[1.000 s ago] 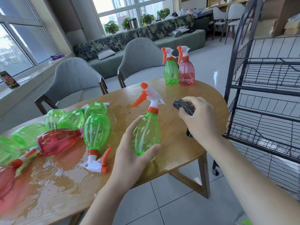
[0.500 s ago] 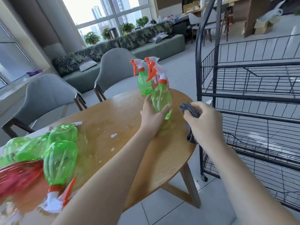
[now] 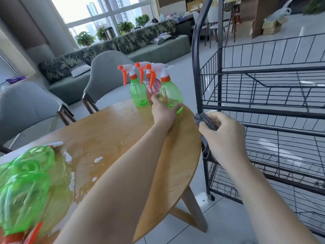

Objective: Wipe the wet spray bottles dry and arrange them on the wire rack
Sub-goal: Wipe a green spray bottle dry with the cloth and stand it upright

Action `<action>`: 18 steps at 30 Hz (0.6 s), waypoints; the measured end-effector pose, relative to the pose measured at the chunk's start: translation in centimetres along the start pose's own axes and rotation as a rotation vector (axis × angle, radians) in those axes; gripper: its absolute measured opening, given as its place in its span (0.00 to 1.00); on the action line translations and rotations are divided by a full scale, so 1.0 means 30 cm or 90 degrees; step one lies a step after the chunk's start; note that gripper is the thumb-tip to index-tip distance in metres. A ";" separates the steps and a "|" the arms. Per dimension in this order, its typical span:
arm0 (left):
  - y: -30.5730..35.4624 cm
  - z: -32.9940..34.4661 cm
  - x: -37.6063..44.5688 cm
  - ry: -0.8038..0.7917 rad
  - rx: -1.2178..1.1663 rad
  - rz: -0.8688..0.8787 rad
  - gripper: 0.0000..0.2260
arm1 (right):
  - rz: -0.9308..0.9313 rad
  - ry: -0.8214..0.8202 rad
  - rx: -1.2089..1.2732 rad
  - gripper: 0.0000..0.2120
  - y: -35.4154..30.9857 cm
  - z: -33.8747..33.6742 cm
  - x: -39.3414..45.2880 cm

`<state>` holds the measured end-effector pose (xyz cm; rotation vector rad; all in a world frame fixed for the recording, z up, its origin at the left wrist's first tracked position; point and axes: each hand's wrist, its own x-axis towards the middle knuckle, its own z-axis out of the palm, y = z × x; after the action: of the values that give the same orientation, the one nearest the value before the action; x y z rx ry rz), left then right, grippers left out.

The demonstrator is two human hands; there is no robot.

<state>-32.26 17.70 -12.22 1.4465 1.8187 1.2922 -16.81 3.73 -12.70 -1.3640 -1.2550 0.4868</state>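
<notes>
Left hand (image 3: 164,110) has carried the wiped green spray bottle (image 3: 170,95) across the bench (image 3: 123,131) beside two upright bottles (image 3: 140,92), while right hand (image 3: 223,138) grips the grey cloth (image 3: 204,120), wire rack (image 3: 263,103) unfilled.

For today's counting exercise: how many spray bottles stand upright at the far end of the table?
3. A green bottle on the left, a pink bottle in the middle, partly hidden, and a green bottle held by the left hand on the right.
</notes>
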 end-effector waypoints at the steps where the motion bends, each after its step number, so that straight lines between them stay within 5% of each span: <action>1: -0.001 0.004 0.005 0.004 0.000 -0.003 0.40 | 0.000 -0.004 0.000 0.04 0.003 -0.001 0.001; 12: 0.027 -0.053 -0.030 -0.001 0.050 -0.033 0.45 | 0.000 -0.038 0.014 0.05 -0.023 -0.010 -0.026; 18: 0.010 -0.314 -0.225 0.005 0.064 -0.032 0.42 | 0.003 -0.093 0.071 0.07 -0.080 0.025 -0.086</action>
<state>-37.59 7.90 -9.02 1.4404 1.9370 1.1988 -19.24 1.28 -11.70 -1.2557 -1.3227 0.6602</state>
